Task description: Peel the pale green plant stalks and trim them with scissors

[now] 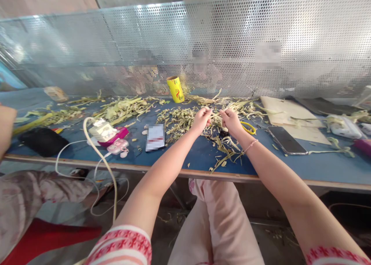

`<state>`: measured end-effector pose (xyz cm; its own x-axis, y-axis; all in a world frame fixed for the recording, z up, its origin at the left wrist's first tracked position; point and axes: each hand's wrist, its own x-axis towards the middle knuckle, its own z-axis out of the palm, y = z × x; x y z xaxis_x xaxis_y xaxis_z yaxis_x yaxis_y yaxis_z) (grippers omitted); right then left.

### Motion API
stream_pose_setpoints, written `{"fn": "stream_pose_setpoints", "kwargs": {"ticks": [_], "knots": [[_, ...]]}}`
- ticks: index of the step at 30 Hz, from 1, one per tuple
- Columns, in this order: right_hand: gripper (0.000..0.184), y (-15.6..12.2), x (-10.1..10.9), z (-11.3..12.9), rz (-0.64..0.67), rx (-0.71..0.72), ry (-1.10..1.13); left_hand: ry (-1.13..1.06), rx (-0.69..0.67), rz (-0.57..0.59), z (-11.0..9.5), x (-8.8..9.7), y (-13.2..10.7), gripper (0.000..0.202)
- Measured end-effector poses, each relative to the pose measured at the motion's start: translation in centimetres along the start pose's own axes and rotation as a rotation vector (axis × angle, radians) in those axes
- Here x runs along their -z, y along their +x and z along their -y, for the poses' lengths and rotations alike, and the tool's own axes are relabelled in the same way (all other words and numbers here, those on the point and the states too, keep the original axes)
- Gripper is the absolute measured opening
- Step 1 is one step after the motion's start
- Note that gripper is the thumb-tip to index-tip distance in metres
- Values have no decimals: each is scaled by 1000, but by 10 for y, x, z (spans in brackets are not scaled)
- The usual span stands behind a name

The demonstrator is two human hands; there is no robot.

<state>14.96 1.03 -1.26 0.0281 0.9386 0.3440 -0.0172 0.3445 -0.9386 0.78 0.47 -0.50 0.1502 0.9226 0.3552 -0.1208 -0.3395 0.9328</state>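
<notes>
My left hand (202, 120) and my right hand (231, 121) are close together above the blue table, with fingers pinched. Between their fingertips runs a thin pale plant strip (216, 113), held at both sides. Its kind is too small to tell. Below and around my hands lies a loose pile of dry greenish plant scraps (181, 120). A yellow ring (248, 128) lies just right of my right wrist, with a small dark object (224, 133) partly hidden nearby.
A yellow tube (175, 89) stands against the perforated metal screen (203, 33). Left are a power strip with plugs (111, 137), its cable (106, 162), a black pouch (45, 140) and a blurred card (155, 136). Right are a phone (286, 140) and brown sheets (292, 112). Another person sits left.
</notes>
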Motion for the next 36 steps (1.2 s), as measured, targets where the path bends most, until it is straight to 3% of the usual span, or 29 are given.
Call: {"fn": "stream_pose_setpoints", "kwargs": {"ticks": [7,9,16,20,26,36], "knots": [[35,-2,5,6,-23,-139,160,-280,215,-21,-13,0,1,7],[33,-3,4,8,-52,-154,178,-341,218,-54,-16,0,1,13],[27,-6,-3,14,-51,-215,237,-360,124,35,-9,1,1,18],[27,-8,-5,14,-46,-214,217,-273,46,60,2,3,5,22],[11,-8,-6,14,-62,-192,199,-133,-103,97,11,4,9,31],[12,-5,-5,6,-27,-111,92,22,-160,45,6,3,5,23]]}}
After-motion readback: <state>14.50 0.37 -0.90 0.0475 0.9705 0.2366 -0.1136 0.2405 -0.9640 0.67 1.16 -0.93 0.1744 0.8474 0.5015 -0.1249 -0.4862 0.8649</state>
